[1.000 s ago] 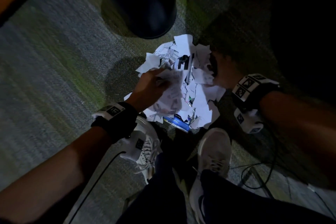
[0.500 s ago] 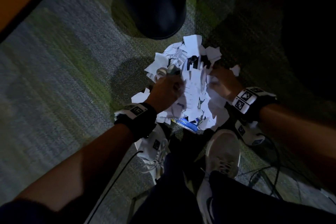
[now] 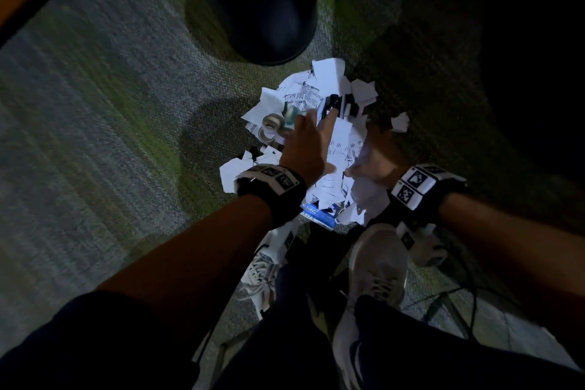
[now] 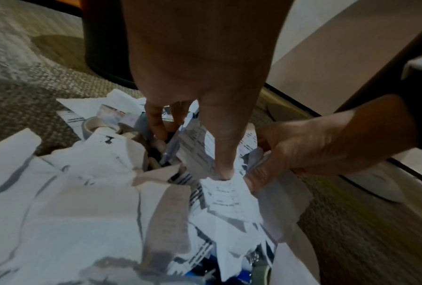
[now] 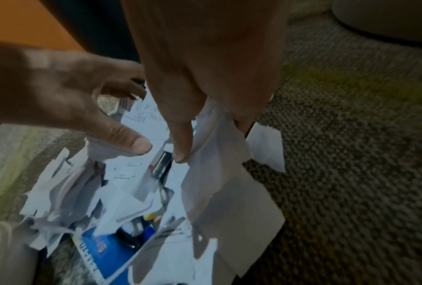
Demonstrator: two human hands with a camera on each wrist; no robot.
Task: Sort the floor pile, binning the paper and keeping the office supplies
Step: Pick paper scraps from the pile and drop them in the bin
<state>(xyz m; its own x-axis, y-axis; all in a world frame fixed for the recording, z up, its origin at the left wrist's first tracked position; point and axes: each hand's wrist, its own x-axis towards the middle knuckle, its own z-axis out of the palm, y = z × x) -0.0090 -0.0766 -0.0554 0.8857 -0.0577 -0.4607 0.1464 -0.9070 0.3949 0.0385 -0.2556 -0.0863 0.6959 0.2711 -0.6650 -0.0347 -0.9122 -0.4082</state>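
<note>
Left hand (image 3: 305,142) now spread over pile (image 3: 319,149) just before bin (image 3: 253,3), fingers apart, gripping nothing; right hand (image 3: 376,161) pinching paper (image 5: 217,138). Tape rolls (image 3: 272,127) exposed bin-side. Best lifted paper-only, with supplies shaken loose first

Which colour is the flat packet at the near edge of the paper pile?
The packet is bright blue with pale lettering, best seen in the right wrist view.

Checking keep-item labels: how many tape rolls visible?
2: one roll at the pile's left edge, another beside it, nearer. More may be buried.
</note>
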